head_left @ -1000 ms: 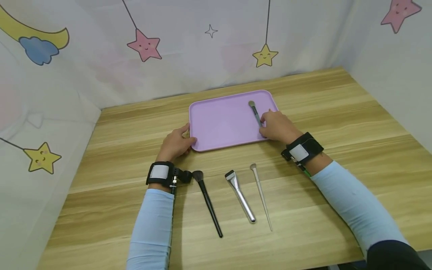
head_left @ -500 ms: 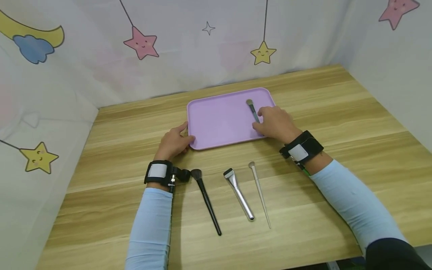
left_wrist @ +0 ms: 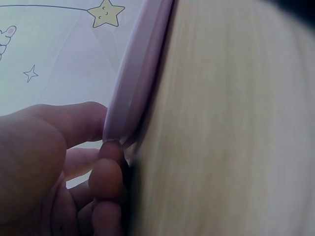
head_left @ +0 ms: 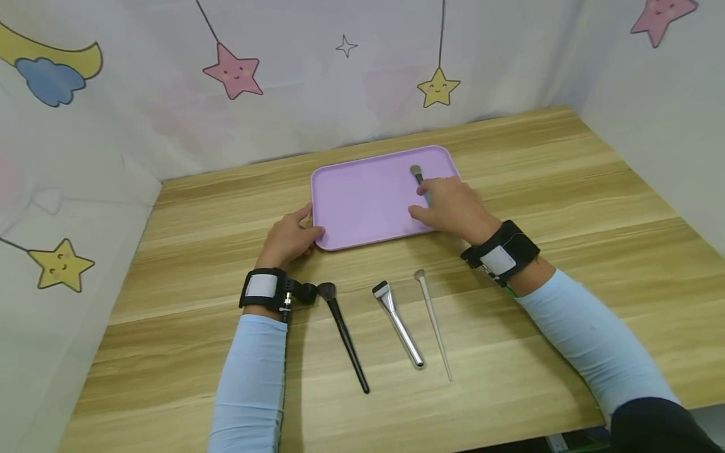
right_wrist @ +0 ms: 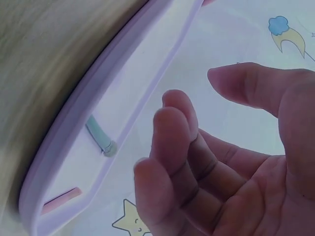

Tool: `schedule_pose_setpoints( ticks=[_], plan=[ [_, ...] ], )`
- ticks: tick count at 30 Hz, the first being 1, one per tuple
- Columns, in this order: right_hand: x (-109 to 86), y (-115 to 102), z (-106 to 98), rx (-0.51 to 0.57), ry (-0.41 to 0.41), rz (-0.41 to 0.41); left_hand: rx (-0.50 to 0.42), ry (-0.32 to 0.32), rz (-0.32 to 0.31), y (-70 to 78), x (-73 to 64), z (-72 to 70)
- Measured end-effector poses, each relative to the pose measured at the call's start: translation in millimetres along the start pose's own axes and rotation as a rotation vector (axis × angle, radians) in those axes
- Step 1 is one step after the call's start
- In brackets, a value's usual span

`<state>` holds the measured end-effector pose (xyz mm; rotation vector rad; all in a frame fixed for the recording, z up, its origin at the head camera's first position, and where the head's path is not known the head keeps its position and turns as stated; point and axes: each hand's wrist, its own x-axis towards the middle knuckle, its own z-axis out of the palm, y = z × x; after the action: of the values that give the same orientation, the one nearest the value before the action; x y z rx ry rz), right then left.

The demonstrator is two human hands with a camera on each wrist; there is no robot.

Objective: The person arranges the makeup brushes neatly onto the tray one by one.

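My left hand [head_left: 289, 241] grips the near left corner of the purple tray [head_left: 368, 204]; in the left wrist view the thumb and fingers [left_wrist: 106, 178] are on either side of its rim. Toward the tray's right side lies a makeup brush [head_left: 416, 171] with a green handle, bristles pointing to the back. Over the lower part of that handle is my right hand [head_left: 453, 209], hiding it in the head view. Thumb and fingers of this hand stand apart with nothing between them, as the right wrist view shows, the green brush handle [right_wrist: 101, 137] lying beyond the fingertips.
Three more makeup brushes lie in front of the tray: one black [head_left: 345, 340], one silver with a flat head [head_left: 399, 324], one thin and white [head_left: 433, 324]. The wooden table [head_left: 187, 251] meets a star-patterned curtain [head_left: 317, 113] at the back.
My right fingers have let go of the green brush and spread, and the hand has shifted left over the tray. My left hand stays at the tray corner. The head view has moved slightly.
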<state>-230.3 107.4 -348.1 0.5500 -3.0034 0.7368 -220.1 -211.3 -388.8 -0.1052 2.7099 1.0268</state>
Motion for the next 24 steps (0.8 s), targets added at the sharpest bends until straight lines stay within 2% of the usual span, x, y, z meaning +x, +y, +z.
schedule_pose_setpoints(
  ticks=[10,24],
  plan=[
    [-3.0,-4.7,-2.0,0.012,-0.006,-0.022,0.008,-0.008,0.008,-1.6,1.2,-1.2],
    [-8.2,-9.0,-2.7,-0.012,-0.070,-0.036,0.004,-0.006,0.014,-1.2,0.2,-1.4]
  ],
)
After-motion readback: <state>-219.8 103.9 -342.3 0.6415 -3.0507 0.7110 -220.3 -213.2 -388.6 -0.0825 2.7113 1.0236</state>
